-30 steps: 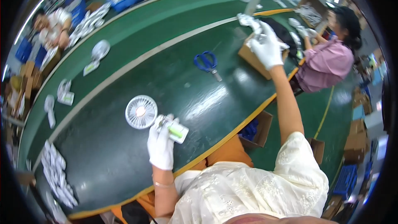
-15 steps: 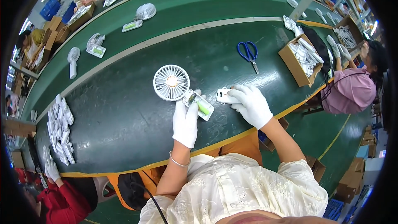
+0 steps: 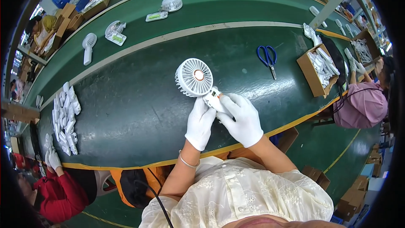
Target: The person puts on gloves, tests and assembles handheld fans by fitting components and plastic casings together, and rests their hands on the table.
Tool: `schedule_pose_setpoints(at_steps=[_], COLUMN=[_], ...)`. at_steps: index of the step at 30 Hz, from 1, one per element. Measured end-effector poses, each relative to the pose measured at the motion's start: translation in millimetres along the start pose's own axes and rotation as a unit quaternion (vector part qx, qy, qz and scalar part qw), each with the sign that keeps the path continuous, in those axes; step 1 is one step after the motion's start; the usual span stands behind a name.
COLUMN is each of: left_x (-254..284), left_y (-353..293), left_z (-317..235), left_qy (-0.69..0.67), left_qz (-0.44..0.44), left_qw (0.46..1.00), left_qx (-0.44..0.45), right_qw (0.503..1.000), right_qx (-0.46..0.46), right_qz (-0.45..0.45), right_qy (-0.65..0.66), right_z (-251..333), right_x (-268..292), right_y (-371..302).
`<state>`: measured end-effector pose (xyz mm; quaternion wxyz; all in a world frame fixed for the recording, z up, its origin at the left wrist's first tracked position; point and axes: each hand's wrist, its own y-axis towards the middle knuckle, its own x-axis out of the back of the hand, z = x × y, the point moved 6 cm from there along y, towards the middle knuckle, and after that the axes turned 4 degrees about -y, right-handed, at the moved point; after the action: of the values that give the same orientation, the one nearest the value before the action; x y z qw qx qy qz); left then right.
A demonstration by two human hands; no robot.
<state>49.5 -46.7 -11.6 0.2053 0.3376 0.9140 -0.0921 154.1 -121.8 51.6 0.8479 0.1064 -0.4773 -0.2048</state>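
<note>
A white handheld fan (image 3: 195,77) is held over the table, its round grille tipped up and away from me. In its white glove, my left hand (image 3: 200,122) grips the handle from the left, just under the fan head. My gloved right hand (image 3: 242,118) closes on the handle's right side and lower end. The white handle cover (image 3: 214,98) now lies on the handle between both hands, hiding the green battery inside. Whether the cover sits fully flush cannot be seen, as my fingers hide its lower part.
Blue-handled scissors (image 3: 268,59) lie to the right, near a cardboard box (image 3: 311,77) of white parts. A heap of white parts (image 3: 65,118) is at the left. On the green conveyor (image 3: 135,12) beyond rest several fans. People sit working on both sides.
My right hand has brought the handle cover left onto the fan's handle, covering the green battery. The fan has tilted and turned in my left hand.
</note>
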Motion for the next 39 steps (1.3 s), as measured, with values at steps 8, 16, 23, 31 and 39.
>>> schedule_pose_setpoints(at_steps=[8,16,23,31,39], left_x=[5.3,4.4,14.9,-4.7,-0.7], left_y=[1.7,-1.2,-8.4,1.1,6.8], left_z=[-12.8,-22.0,-19.8,-20.6,-10.5], left_qy=[-0.169,-0.19,0.04,-0.146,-0.1], left_qz=[-0.044,0.002,-0.029,0.011,0.002], left_qw=[0.984,0.98,0.999,0.989,0.995], left_qx=[-0.031,-0.052,-0.007,-0.005,0.012], right_qw=[0.995,0.879,0.858,0.868,0.845], right_qx=[0.079,-0.222,-0.275,-0.23,-0.237], right_qz=[-0.035,0.243,0.226,0.186,0.186], right_qy=[-0.053,0.344,0.371,0.399,0.442], right_z=[29.4,-21.9,-22.5,-23.0,-28.8], right_x=[-11.8,-15.2,-48.7,-44.7,-51.8], right_y=[-8.6,-3.1,-25.0,-18.7,-23.3])
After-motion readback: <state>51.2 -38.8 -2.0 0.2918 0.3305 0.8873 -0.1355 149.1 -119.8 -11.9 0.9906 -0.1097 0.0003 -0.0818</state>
